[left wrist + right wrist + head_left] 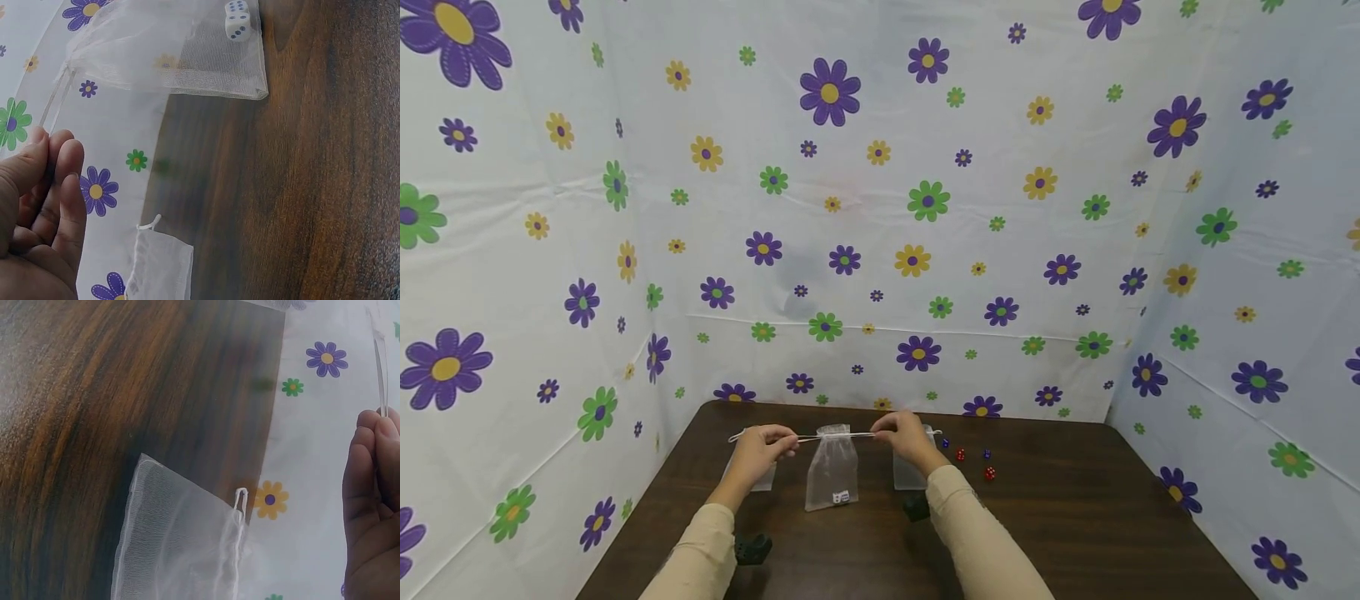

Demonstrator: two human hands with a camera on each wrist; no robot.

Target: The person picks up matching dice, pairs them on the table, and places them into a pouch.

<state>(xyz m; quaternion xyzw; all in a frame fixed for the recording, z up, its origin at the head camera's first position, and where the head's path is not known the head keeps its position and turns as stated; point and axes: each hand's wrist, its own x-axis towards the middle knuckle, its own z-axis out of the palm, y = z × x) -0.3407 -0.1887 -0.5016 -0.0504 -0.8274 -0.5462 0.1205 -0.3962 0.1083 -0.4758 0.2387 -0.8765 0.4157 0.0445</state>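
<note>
A sheer white drawstring bag (832,471) hangs between my hands, its neck gathered and its cords stretched out to both sides. White dice with dark pips (238,24) lie at the bottom of the bag. My left hand (762,451) pinches the left cord (57,100) between thumb and fingers. On the other side, my right hand (906,434) pinches the right cord (381,375) the same way. The bag's body stands out above the dark table in the left wrist view.
Two more sheer bags lie flat on the brown table (1075,517): one left bag (164,265) and one right bag (187,531). Red dice (990,473) and blue dice (987,453) sit at the right. Flowered cloth (880,208) walls the back and sides.
</note>
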